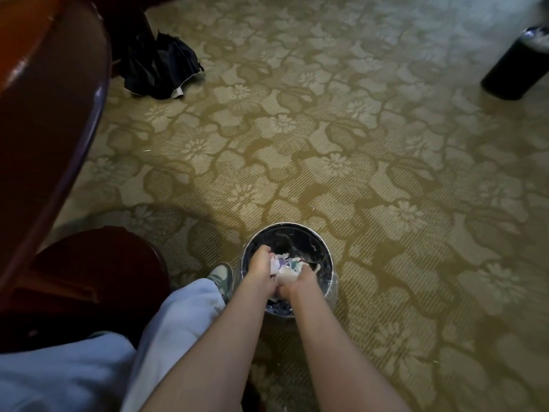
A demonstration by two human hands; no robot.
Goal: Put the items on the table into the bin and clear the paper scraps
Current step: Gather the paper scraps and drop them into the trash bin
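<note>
Hands: We see the left hand (259,267) and the right hand (300,279) pressed close together over the mouth of the bin (322,245), low in the centre of the frame.
Fingers: On both hands the fingers (265,250) are curled round a wad of paper scraps (286,264), which is clamped between the two hands.
Paper scraps: White with touches of purple and green, held just inside the bin's rim. More crumpled material lies beneath them.
Bin: Round and dark, with a clear liner, standing on the flower-patterned carpet (356,144) just right of a green-and-white shoe (221,278).
Worktop: The glossy dark red worktop (50,84) curves down the upper left of the frame.
Elsewhere: A black umbrella (162,66) lies on the carpet at upper left. We note a second dark bin (517,66) at the upper right edge.
</note>
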